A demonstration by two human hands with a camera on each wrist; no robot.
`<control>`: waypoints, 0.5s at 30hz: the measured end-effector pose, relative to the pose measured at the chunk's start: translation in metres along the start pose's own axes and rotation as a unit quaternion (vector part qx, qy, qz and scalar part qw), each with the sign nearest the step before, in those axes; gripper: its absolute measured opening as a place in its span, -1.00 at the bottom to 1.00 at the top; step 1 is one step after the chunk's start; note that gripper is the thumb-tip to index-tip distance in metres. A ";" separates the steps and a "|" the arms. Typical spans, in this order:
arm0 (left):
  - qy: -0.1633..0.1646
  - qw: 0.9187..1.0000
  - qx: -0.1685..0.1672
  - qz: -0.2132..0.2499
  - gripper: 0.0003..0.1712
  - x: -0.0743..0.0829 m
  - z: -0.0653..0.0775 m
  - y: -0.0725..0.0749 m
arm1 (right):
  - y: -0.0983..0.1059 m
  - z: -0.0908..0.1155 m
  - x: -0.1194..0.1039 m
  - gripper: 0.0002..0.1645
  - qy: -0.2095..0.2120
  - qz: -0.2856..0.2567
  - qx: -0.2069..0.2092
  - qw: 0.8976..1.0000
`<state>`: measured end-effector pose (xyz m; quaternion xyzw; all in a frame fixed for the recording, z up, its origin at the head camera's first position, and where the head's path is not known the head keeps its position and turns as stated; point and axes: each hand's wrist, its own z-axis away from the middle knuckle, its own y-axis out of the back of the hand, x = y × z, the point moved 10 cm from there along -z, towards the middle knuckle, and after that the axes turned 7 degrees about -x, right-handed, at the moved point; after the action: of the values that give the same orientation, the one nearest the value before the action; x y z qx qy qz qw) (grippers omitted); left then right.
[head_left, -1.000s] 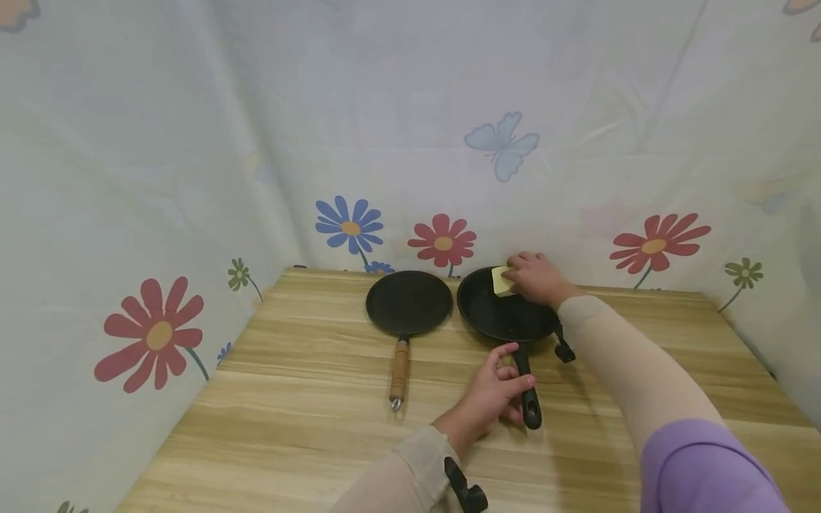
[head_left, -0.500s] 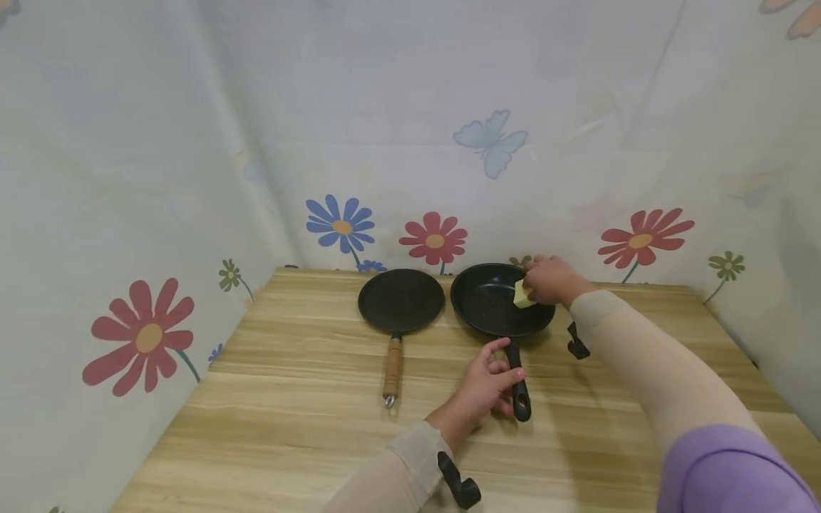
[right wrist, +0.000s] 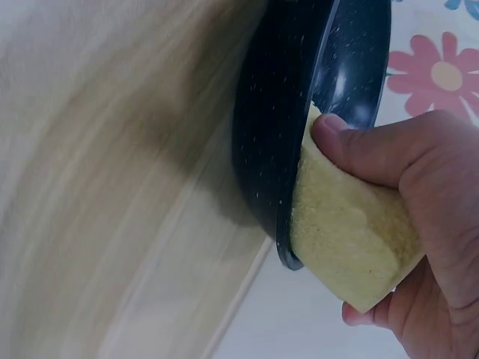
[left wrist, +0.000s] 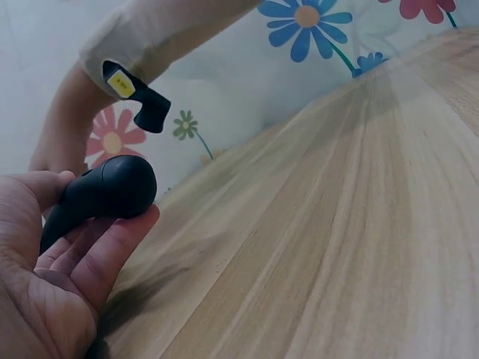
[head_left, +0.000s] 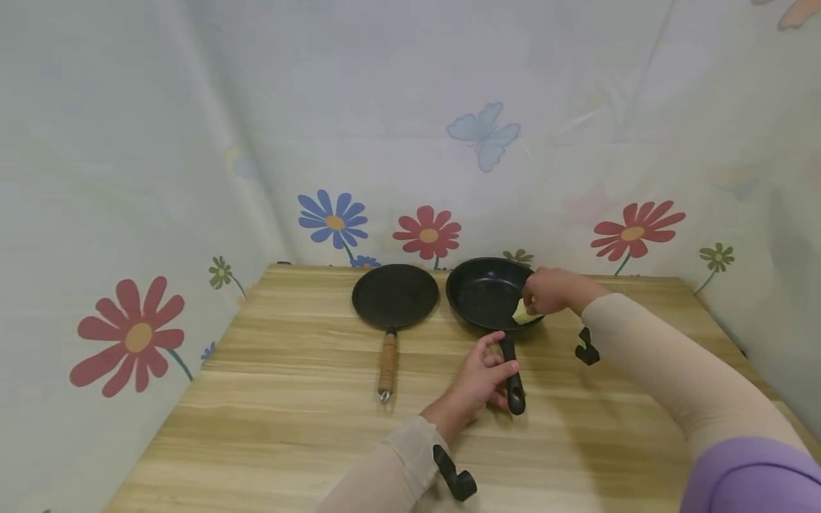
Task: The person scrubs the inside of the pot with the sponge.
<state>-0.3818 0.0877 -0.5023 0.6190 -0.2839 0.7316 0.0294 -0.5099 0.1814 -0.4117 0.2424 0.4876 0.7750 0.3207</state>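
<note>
A black speckled frying pan (head_left: 482, 292) stands toward the back of the wooden table, its handle (head_left: 513, 381) pointing to the front. My left hand (head_left: 481, 381) holds that handle; in the left wrist view thumb and fingers lie around the handle's rounded end (left wrist: 123, 187). With my right hand (head_left: 554, 291) I grip a pale yellow sponge (right wrist: 352, 224) and press it against the inner wall at the pan's right front. The right wrist view shows the sponge bent at the rim, thumb on one face, fingers beneath. Part of the sponge is hidden by the hand.
Left of the frying pan lies a flat black crepe pan (head_left: 395, 296) with a wooden handle (head_left: 388, 363). A flower-printed curtain (head_left: 359, 142) hangs behind and beside the wooden table (head_left: 288, 399). Black straps (head_left: 455, 476) sit at both wrists.
My right hand has moved the sponge from the pan's back, along its right side, toward the front right. The left hand stays at the handle. The head view has shifted slightly.
</note>
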 end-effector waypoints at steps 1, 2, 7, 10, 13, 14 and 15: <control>0.000 1.000 -0.002 0.001 -0.25 0.000 0.000 0.000 | 0.000 0.000 -0.002 -0.81 0.007 -0.010 -0.001 1.000; 0.001 1.000 -0.004 0.007 -0.25 0.000 -0.001 0.001 | 0.001 0.000 -0.005 -0.82 0.015 -0.022 -0.002 1.000; 0.007 1.000 -0.011 0.015 -0.24 0.000 -0.002 0.000 | 0.002 0.001 -0.015 -0.84 0.045 -0.061 0.004 0.997; 0.006 1.000 -0.013 0.018 -0.25 -0.001 -0.003 0.000 | 0.003 0.001 -0.021 -0.85 0.072 -0.069 0.021 0.995; 0.002 1.000 -0.014 0.020 -0.27 -0.001 -0.003 -0.001 | 0.005 0.001 -0.025 -0.83 0.098 -0.078 0.048 0.991; 0.000 1.000 -0.015 0.022 -0.27 -0.001 -0.003 -0.001 | 0.005 0.002 -0.026 -0.83 0.103 -0.083 0.058 0.990; -0.001 1.000 -0.015 0.024 -0.27 -0.001 -0.004 -0.002 | 0.006 0.003 -0.027 -0.83 0.110 -0.088 0.070 0.988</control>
<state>-0.3841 0.0910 -0.5029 0.6123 -0.3098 0.7270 0.0210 -0.4912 0.1610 -0.4067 0.1342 0.5920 0.7299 0.3143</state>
